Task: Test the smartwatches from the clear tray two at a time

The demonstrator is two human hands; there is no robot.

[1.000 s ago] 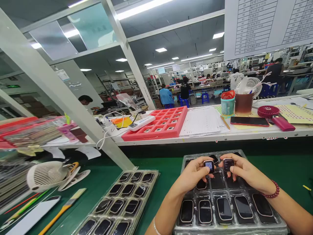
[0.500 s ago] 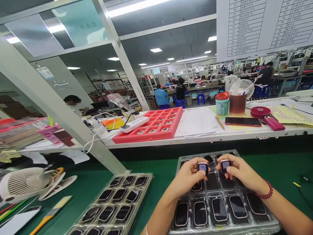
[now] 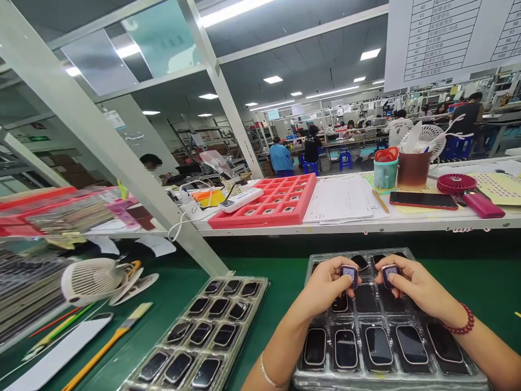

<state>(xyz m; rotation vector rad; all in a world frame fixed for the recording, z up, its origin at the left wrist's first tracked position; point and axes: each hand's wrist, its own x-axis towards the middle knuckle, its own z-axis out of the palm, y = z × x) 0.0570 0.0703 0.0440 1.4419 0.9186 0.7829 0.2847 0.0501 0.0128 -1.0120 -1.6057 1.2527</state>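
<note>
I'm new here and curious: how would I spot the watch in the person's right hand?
On the green mat, find the clear tray of dark watches in front of the person. Above it, each hand holds up a watch; yours is the watch in the right hand, the one with a red beaded bracelet.

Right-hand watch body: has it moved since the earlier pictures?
Yes: the watch body has shifted slightly rightward against the plastic tray beneath it, and now shows a QR code.

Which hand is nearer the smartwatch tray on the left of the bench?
Left. The left hand, holding a smartwatch, sits right of the tray; the right hand, holding another smartwatch, is farther right.
</note>
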